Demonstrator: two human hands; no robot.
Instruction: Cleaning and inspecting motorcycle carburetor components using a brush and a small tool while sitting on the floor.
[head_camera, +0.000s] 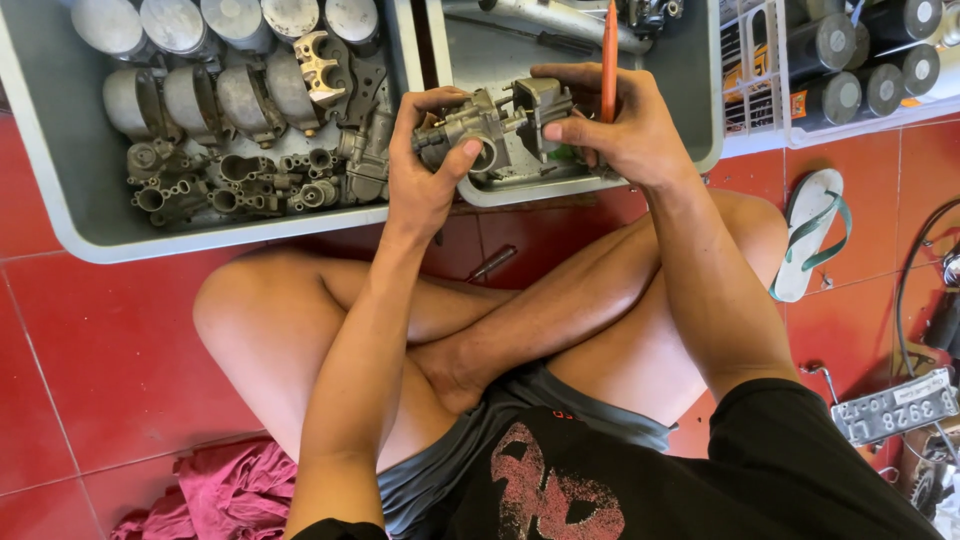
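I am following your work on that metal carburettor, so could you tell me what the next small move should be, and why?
Probably lower the orange tool to the carburettor: the right hand holds it upright, its tip hidden, while the left hand grips the body.

From my remote feed I see a glossy red tiled floor (80, 340) with pale grout lines, lit by bright, even daylight — no walls or windows come into view. Two grey plastic tubs (60, 190) sit on it at the top, with a white wire basket (760, 90) of dark cylinders to their right. A white sandal with green straps (810, 235) lies near the basket, a crumpled pink rag (235, 495) at the bottom left, and a number plate (895, 405) at the right edge — beside black cables (905, 290).
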